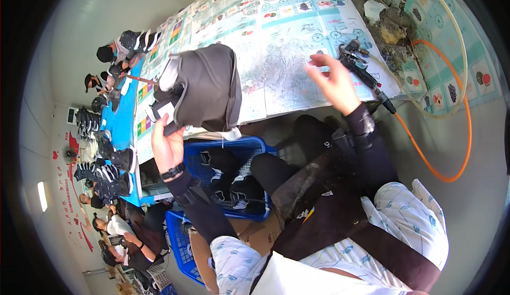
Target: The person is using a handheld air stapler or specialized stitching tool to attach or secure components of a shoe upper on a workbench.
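My left hand [169,145] grips the near edge of a dark grey shoe upper [208,90] by a dark strap or tab. The upper stands at the front edge of the table, with white parts showing at its opening and along its lower edge. Its far side is hidden. My right hand [336,85] hovers over the table with fingers apart and nothing in it. Just right of that hand lies a black spray gun [357,67] joined to an orange hose [425,167].
A patterned, stained sheet covers the table [281,40]. Below its front edge, a blue crate [255,146] holds dark shoes [247,189]; a cardboard box [260,234] is nearby. Rows of shoes [106,173] line a blue surface at left, with several people beyond. A pale hose [463,45] loops at right.
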Demonstrator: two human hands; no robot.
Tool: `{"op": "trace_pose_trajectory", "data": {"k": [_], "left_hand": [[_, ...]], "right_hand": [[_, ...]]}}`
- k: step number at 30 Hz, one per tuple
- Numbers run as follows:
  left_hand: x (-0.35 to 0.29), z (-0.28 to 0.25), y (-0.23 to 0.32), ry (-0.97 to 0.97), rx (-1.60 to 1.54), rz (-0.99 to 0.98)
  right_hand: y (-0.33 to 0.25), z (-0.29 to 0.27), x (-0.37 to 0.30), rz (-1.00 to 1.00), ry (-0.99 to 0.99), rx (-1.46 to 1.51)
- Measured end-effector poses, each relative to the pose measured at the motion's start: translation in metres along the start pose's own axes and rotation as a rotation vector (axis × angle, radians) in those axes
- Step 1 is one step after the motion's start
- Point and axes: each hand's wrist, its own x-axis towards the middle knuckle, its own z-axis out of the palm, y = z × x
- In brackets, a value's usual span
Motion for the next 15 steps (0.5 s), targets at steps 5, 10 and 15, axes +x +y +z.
{"op": "trace_pose_trajectory", "data": {"k": [5,10,15], "left_hand": [[0.029,0.027,-0.015,-0.138,-0.016,-0.048],[0.031,0.039,-0.020,-0.125,0.027,-0.027],[0.049,0.025,-0.013,-0.119,0.069,-0.056]], "right_hand": [[-0.025,0.042,-0.002,-0.003,-0.092,0.189],[-0.018,0.058,0.003,-0.161,-0.147,-0.232],[0.048,-0.033,0.009,-0.236,0.145,-0.811]]}}
